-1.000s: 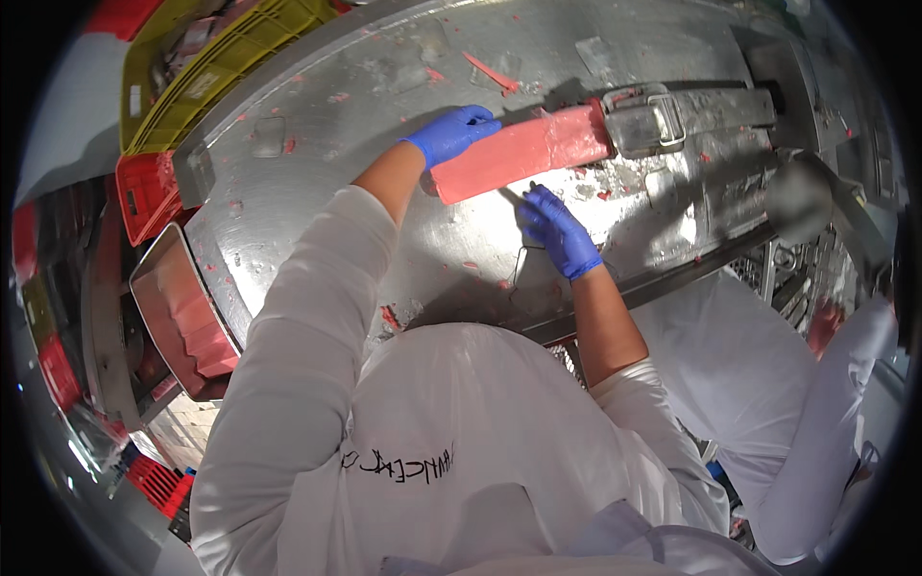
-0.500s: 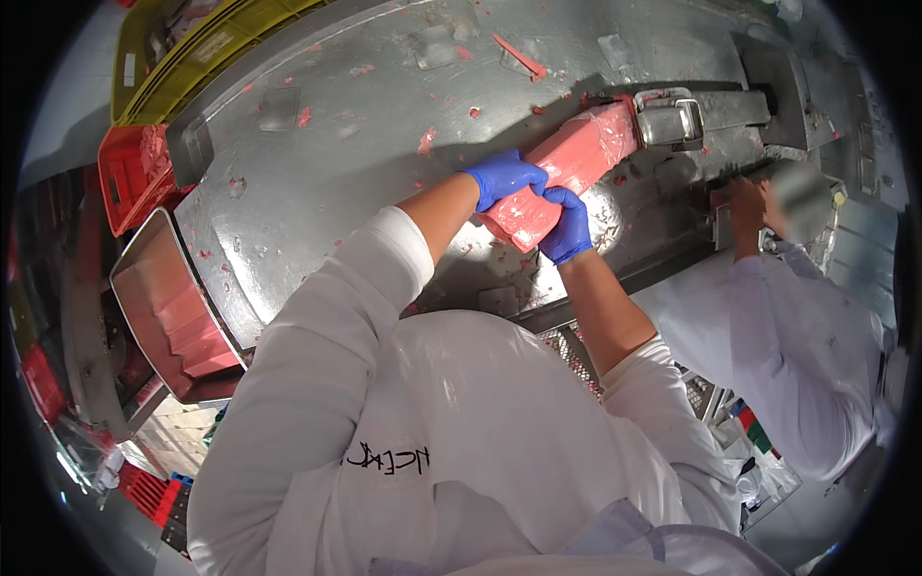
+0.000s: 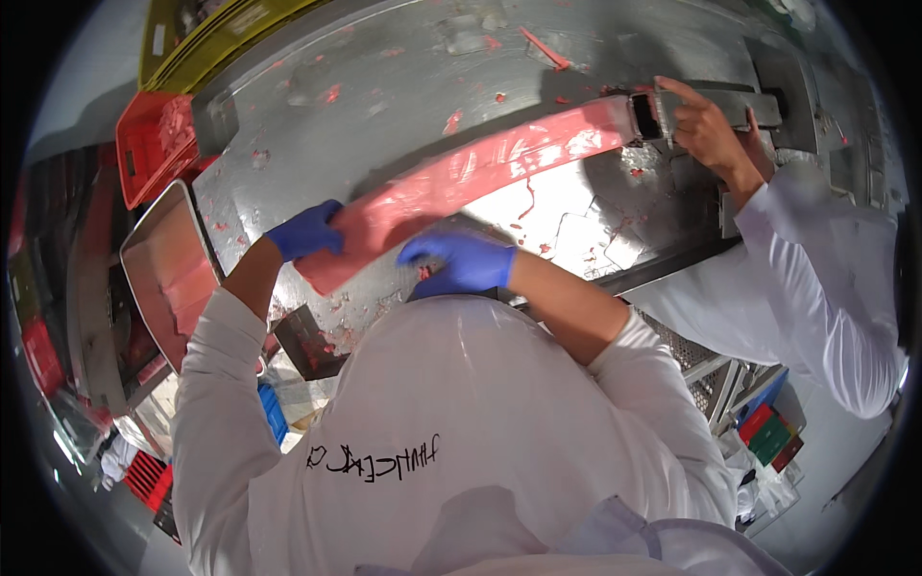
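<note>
A long pink slab of meat paste (image 3: 432, 192), with a glossy, film-like surface, stretches across the metal table from a metal nozzle (image 3: 645, 117) at the right toward the lower left. My left hand (image 3: 309, 233), in a blue glove, grips its near-left end, the fingers on the upper side. Just below the slab's near edge is my right hand (image 3: 466, 261), also blue-gloved and slightly blurred. Its thumb and fingers are apart with nothing seen between them. A co-worker's bare hand (image 3: 709, 132) touches the metal fitting by the nozzle.
Pink scraps dot the metal table (image 3: 384, 106). A steel tub (image 3: 173, 274) with pink meat stands at the left, below a red crate (image 3: 144, 173). Yellow crates (image 3: 216, 48) line the far left. A small dark metal box (image 3: 309, 344) sits at the near edge. The co-worker (image 3: 797, 278) stands at right.
The pink slab now reaches much farther left from the nozzle. My left hand has moved left with its end; my right hand has come off it, toward me. The co-worker's hand has reached the fitting.
</note>
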Motion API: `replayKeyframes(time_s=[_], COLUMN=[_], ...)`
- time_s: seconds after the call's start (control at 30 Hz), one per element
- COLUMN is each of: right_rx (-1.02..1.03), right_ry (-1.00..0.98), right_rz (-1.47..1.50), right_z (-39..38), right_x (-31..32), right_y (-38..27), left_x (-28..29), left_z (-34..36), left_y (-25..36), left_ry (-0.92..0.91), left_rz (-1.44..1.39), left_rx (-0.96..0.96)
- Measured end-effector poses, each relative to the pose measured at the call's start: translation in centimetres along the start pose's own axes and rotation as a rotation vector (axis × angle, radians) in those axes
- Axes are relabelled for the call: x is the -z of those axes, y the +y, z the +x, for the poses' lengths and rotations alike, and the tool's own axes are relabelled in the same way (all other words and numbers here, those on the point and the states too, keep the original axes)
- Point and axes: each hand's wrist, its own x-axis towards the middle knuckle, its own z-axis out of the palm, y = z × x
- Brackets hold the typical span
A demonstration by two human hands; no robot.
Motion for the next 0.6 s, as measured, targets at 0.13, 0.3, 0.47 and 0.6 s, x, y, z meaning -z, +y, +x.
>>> replayKeyframes(time_s=[0.13,0.3,0.47,0.6], right_rx=[0.237,-0.235,-0.277,-0.265], right_ry=[0.763,1.068,0.643,0.582], right_rz=[-0.363,-0.111,0.651,0.493], right_z=[-3.0,-3.2,-1.0,-4.5], right_x=[7.8,13.3,5.8,0.8], right_y=[3.6,15.4,9.7,8.1], left_x=[-4.3,-8.3,-7.7,-6.9], left_z=[-2.2,-1.0,-1.9,-3.3], left_y=[-3.1,-1.4,-3.9,-3.4], left_ry=[0.810,1.021,1.068,1.041], left_rz=[0.574,0.844,0.784,0.761], left_rx=[-0.649,-0.283,-0.090,-0.050])
